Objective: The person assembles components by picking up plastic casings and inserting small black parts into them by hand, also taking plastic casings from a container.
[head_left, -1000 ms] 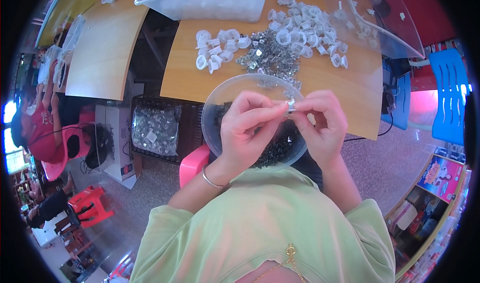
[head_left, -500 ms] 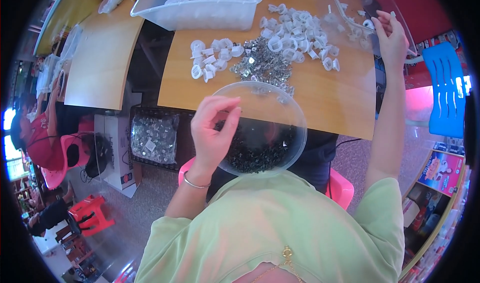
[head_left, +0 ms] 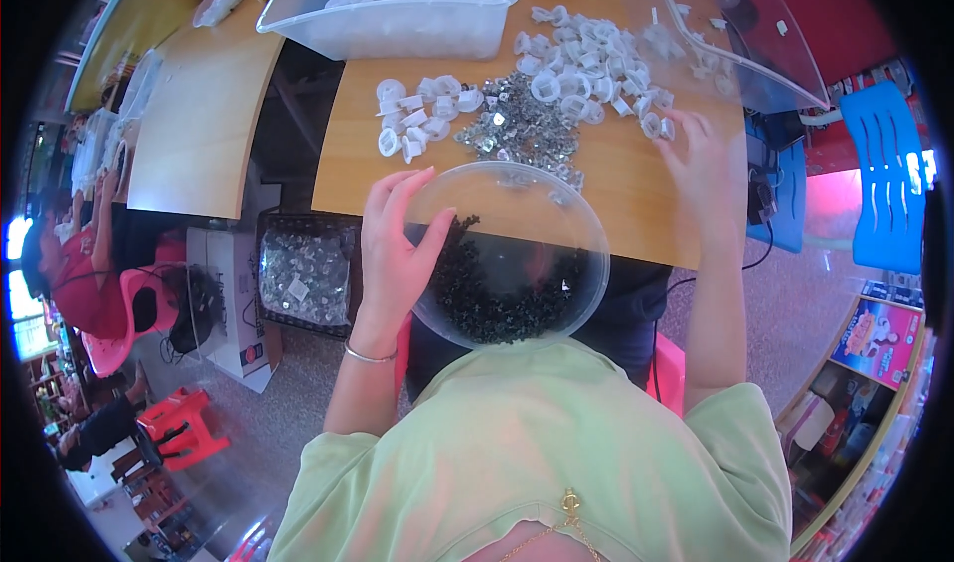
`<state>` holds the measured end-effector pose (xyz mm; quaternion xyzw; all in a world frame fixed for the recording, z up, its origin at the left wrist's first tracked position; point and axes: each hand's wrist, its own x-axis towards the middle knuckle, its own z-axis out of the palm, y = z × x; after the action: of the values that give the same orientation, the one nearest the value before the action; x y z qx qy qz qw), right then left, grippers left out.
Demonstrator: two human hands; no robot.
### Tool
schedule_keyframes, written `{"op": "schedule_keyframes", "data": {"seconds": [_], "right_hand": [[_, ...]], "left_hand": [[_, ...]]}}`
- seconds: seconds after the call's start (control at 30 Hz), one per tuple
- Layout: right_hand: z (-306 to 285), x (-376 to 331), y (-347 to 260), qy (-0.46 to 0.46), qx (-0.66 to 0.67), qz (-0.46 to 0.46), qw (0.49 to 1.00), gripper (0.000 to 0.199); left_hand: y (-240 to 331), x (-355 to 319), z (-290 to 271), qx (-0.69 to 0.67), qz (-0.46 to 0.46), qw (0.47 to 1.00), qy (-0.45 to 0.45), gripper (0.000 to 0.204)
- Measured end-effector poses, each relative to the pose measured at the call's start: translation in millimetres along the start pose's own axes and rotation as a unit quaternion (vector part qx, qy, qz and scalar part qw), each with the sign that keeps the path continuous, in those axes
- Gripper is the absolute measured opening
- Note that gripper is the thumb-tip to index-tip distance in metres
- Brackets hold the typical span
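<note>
A round clear plastic bowl point(head_left: 593, 309) sits between my body and the table's near edge. Small black pieces point(head_left: 497, 309) lie along its bottom and sides. My left hand point(head_left: 390, 249) is at the bowl's left rim, thumb and fingers apart, holding nothing. Over the table's right side, my right hand point(head_left: 704, 169) reaches toward white plastic caps point(head_left: 596, 70). Its thumb and fingertips stand apart around a cap point(head_left: 667, 128) at the pile's near right end. Small shiny metal pieces point(head_left: 522, 130) lie heaped beyond the bowl. A smaller group of white caps point(head_left: 422, 113) lies left of them.
A translucent tub point(head_left: 397, 30) full of white caps stands at the table's far left. A clear bin point(head_left: 765, 60) is at the far right. A black crate point(head_left: 266, 299) with a bag of metal pieces sits left. Another person point(head_left: 79, 254) sits farther left.
My right hand has come down from the clear bin, leftward to the white caps. My left hand has shifted left and its fingers have spread.
</note>
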<state>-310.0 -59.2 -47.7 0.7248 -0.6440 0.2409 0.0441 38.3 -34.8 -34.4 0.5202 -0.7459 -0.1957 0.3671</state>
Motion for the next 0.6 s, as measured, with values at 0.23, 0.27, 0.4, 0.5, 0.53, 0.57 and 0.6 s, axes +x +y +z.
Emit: {"op": "schedule_keyframes", "data": {"seconds": [0.23, 0.27, 0.4, 0.5, 0.53, 0.57, 0.6], "right_hand": [[14.6, -16.7, 8.3, 0.007, 0.161, 0.177, 0.971, 0.029], [14.2, -16.9, 9.2, 0.007, 0.16, 0.176, 0.971, 0.029], [2.8, -15.9, 0.7, 0.008, 0.167, 0.224, 0.96, 0.025], [-7.9, -15.4, -10.8, 0.017, 0.202, 0.236, 0.95, 0.022], [-9.8, -15.8, -12.0, 0.023, 0.224, 0.234, 0.946, 0.021], [-9.7, -16.4, -11.6, 0.023, 0.225, 0.234, 0.946, 0.021], [-8.9, -17.3, -10.6, 0.039, 0.283, 0.228, 0.931, 0.019]], "left_hand": [[-13.2, -1.7, 8.6, -0.092, -0.045, 0.995, -0.017, 0.032], [-13.1, -0.8, 9.1, -0.097, -0.058, 0.993, -0.027, 0.031], [-10.3, 2.3, 13.4, -0.117, -0.076, 0.99, -0.039, 0.033], [-8.8, 4.9, 17.3, -0.114, -0.072, 0.99, -0.034, 0.036], [-8.9, 6.5, 19.5, -0.113, -0.072, 0.99, -0.034, 0.036], [-10.1, 7.9, 22.3, -0.119, -0.067, 0.99, -0.038, 0.037], [-10.0, 8.5, 24.4, -0.125, -0.062, 0.989, -0.042, 0.039]]}}
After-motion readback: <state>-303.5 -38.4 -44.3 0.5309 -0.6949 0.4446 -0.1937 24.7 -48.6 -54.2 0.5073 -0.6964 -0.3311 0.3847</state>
